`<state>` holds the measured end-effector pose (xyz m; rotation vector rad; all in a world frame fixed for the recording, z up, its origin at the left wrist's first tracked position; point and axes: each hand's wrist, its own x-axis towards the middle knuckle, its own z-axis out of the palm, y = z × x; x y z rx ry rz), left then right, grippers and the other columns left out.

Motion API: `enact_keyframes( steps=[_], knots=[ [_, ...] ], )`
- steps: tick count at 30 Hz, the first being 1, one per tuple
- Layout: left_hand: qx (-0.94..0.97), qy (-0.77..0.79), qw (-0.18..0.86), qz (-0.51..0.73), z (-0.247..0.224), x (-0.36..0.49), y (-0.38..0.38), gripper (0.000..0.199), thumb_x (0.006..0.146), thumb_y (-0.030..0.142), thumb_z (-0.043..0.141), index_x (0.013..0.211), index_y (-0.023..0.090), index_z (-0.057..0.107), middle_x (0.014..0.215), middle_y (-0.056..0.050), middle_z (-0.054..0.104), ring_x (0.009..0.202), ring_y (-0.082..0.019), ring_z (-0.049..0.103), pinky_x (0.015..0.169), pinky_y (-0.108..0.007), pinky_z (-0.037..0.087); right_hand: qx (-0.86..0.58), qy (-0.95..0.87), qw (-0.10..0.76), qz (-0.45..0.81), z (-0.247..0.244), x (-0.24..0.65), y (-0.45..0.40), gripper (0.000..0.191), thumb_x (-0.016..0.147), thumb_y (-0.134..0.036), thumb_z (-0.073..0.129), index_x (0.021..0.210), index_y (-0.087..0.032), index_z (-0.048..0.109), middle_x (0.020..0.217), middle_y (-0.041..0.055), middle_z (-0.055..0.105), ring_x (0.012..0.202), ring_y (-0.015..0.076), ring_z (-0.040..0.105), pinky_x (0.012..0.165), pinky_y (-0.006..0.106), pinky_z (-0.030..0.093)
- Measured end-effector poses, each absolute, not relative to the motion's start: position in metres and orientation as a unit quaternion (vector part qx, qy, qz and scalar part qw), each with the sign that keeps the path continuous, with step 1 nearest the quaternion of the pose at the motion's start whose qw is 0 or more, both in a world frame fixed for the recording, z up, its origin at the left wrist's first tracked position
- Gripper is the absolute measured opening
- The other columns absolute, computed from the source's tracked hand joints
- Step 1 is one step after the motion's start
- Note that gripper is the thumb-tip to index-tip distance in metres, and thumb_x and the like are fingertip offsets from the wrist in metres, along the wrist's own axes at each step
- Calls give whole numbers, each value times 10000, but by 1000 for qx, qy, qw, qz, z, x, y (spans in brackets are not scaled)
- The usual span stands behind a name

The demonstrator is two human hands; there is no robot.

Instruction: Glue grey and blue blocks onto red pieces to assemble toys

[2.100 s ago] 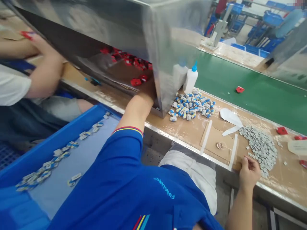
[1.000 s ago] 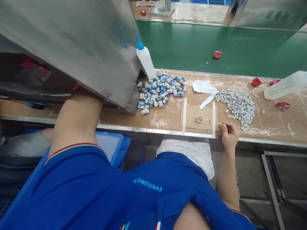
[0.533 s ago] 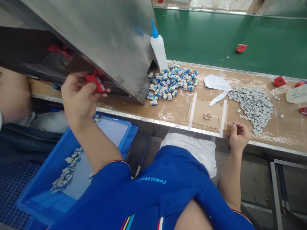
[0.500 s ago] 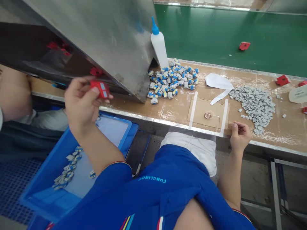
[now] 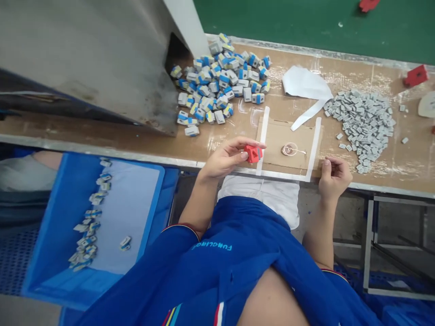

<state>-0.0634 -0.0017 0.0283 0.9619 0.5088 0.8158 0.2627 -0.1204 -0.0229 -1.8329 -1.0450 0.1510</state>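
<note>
My left hand (image 5: 226,157) is closed, pinching a small red plastic block (image 5: 253,154) between thumb and fingers. It hovers over the left edge of a cardboard pad (image 5: 273,156), which two white tape strips frame. On that pad lies a small pinkish ring-like coil or smear (image 5: 288,149) with a thin tail; I cannot tell which. To the pad's right, at the table's front edge, my right hand (image 5: 335,177) has its fingers curled and thumb pressed to them; whatever it may hold is hidden. A pile of small grey plastic pieces (image 5: 365,122) lies just beyond it.
Blue, white and yellow blocks (image 5: 220,81) are heaped beside a metal housing (image 5: 129,68). A white cloth piece (image 5: 304,83) lies behind the pad. At left, a blue tray (image 5: 44,258) holds similar blocks. Behind runs a green belt (image 5: 288,27); a red block (image 5: 416,76) sits far right.
My left hand has come from the metal housing at left to the cardboard pad, carrying the red block. My right hand stays near the same spot. The view has shifted downward.
</note>
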Motion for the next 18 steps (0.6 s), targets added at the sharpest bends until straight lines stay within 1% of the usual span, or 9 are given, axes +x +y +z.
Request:
enact_keyframes(
  steps=[2, 5, 8, 10, 12, 14, 16, 18],
  knots=[
    [412, 194, 807, 375, 19, -42, -1, 264, 912, 395, 904, 1140, 287, 827, 1289, -72, 852, 950, -136, 818, 893, -270, 654, -755, -434, 488, 61, -21, 261, -120, 428, 964, -605, 697, 941, -185, 773, 773, 32, 740, 622, 153, 625, 642, 316, 509],
    [377, 165, 841, 353, 10, -26, 1, 280, 934, 430, 876, 1172, 298, 809, 1343, -81, 832, 1065, -200, 844, 1019, -372, 667, -745, -439, 498, 63, -20, 260, -121, 371, 976, -544, 716, 947, -181, 785, 787, 35, 753, 617, 144, 622, 634, 304, 495],
    [374, 163, 845, 346, 3, -24, 2, 349, 913, 520, 876, 1135, 265, 787, 1349, -107, 822, 1142, -259, 840, 1085, -462, 658, -744, -439, 500, 66, -19, 259, -121, 336, 983, -512, 727, 953, -183, 788, 820, 44, 773, 650, 151, 653, 638, 298, 492],
    [393, 169, 829, 360, -1, -25, 2, 371, 861, 503, 928, 1068, 244, 762, 1335, -108, 820, 1124, -260, 841, 1098, -484, 654, -748, -439, 494, 65, -18, 258, -121, 336, 987, -514, 724, 953, -186, 789, 816, 40, 772, 652, 152, 655, 638, 297, 490],
    [415, 163, 811, 379, -4, -25, 3, 353, 825, 401, 973, 1029, 238, 736, 1341, -88, 810, 1093, -232, 846, 1107, -463, 654, -754, -437, 487, 63, -18, 258, -121, 349, 991, -527, 716, 955, -188, 789, 805, 35, 764, 644, 150, 646, 638, 300, 491],
    [426, 145, 801, 395, -7, -26, 3, 337, 826, 307, 974, 1038, 247, 719, 1381, -57, 780, 1078, -199, 849, 1099, -412, 660, -760, -435, 479, 60, -17, 258, -121, 369, 995, -547, 705, 957, -190, 789, 792, 30, 754, 637, 147, 632, 639, 304, 493],
    [425, 142, 800, 400, -9, -27, 2, 400, 804, 280, 990, 1070, 261, 692, 1448, -38, 728, 1081, -188, 850, 1053, -353, 676, -766, -434, 471, 57, -17, 258, -121, 389, 997, -567, 695, 951, -191, 788, 781, 25, 744, 625, 141, 612, 635, 305, 487],
    [416, 165, 804, 392, -9, -28, 0, 502, 766, 301, 1018, 1102, 268, 648, 1494, -41, 679, 1082, -192, 851, 963, -286, 691, -767, -436, 468, 56, -17, 257, -120, 395, 998, -572, 691, 945, -192, 787, 772, 21, 736, 615, 137, 596, 630, 303, 482]
  ],
)
